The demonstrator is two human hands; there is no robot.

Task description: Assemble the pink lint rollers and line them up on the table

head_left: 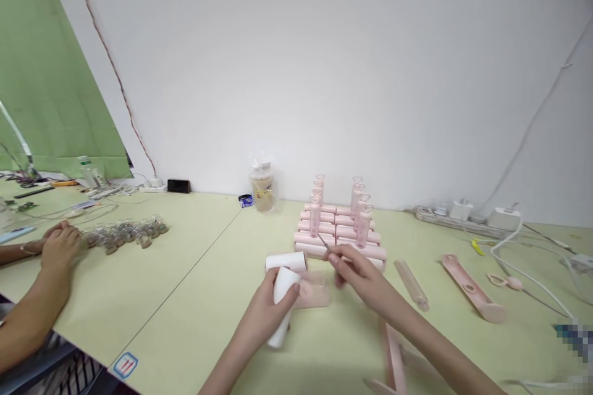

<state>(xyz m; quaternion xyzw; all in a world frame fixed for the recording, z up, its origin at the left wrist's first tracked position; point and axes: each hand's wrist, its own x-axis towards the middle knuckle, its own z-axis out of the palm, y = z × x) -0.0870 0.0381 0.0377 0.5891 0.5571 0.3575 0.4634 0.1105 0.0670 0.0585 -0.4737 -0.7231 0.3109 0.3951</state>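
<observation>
My left hand [271,305] is wrapped round a white paper-like roll [286,284], which it holds tilted above the table. A second white roll [283,261] lies just behind it, by a flat pale pink piece [317,296]. My right hand [354,268], slightly blurred, pinches a thin grey rod [323,242] between thumb and fingers. Behind that hand lie rows of pink cylinders [319,228]. On them stand several clear pink tubes with heart-shaped tops [364,225].
To the right lie a clear tube [412,285], a pink tray-like shell [472,287] and a heart-handled rod [512,282]. More pink shells [393,358] sit under my right forearm. A power strip [458,222] with cables runs along the wall. A co-worker's hands [60,244] are beside small glass jars [125,233].
</observation>
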